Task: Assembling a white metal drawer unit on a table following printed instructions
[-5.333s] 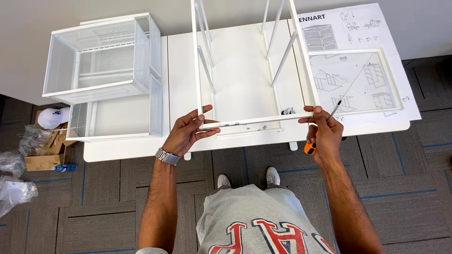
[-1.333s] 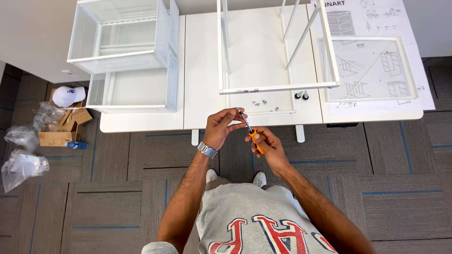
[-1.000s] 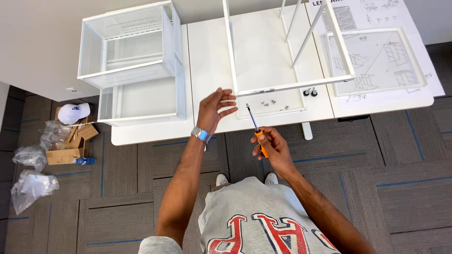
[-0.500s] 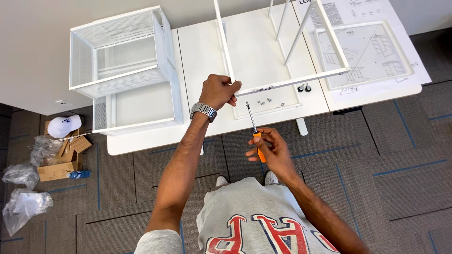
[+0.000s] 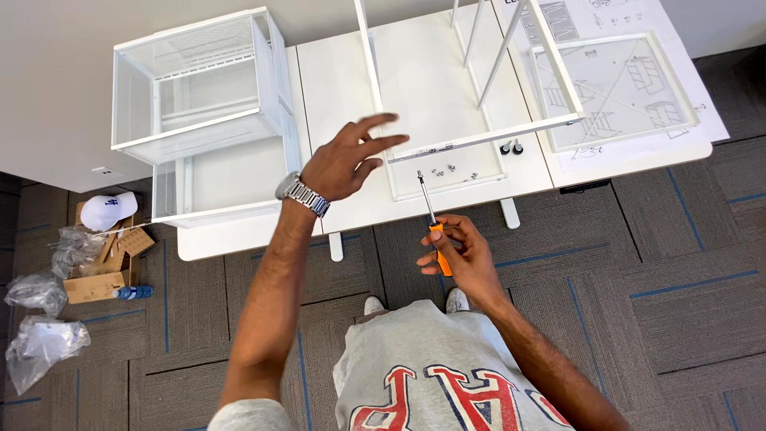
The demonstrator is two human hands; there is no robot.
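While the left hand hovers with fingers spread over the white table, just short of the thin metal frame, the right hand grips an orange-handled screwdriver, shaft toward small loose screws; mesh cabinet stands left; paper instructions lie right.

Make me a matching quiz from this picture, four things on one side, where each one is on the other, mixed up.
Things:
1. orange-handled screwdriver
2. small loose metal screws
3. white baseball cap
4. silver metal wristwatch

Places:
A. on the floor beside a cardboard box
B. on the left wrist
C. in the right hand
D. on the white tabletop, under the white frame bar

Pairs: 1-C, 2-D, 3-A, 4-B
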